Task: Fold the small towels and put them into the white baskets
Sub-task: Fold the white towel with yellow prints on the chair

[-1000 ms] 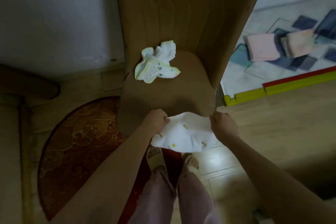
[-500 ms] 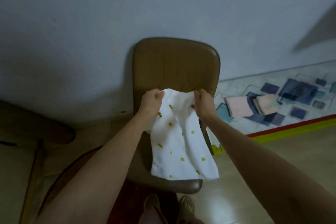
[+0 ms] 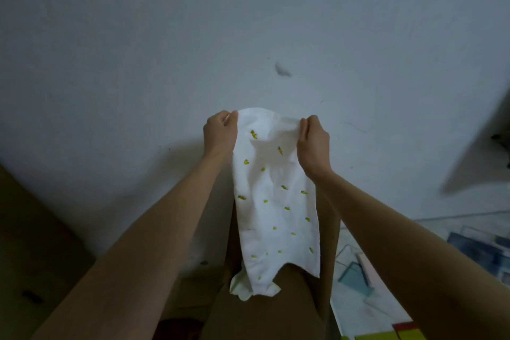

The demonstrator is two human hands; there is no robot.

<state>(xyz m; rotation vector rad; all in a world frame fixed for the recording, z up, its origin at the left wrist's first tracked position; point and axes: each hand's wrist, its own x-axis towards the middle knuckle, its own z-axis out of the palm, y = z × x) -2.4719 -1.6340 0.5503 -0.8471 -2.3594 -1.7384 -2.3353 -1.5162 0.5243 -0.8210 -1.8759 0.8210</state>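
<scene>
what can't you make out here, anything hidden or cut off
Head view only:
- White baskets: none in view, outside the frame.
- Second towel: only a pale corner shows beneath the held towel, which covers the rest.
- Chair: mostly behind the towel and forearms.
- Grip of the left hand and right hand: fingertips hidden behind the cloth's top edge.
- Floor items, lower right: blurred, cut by the frame edge.
</scene>
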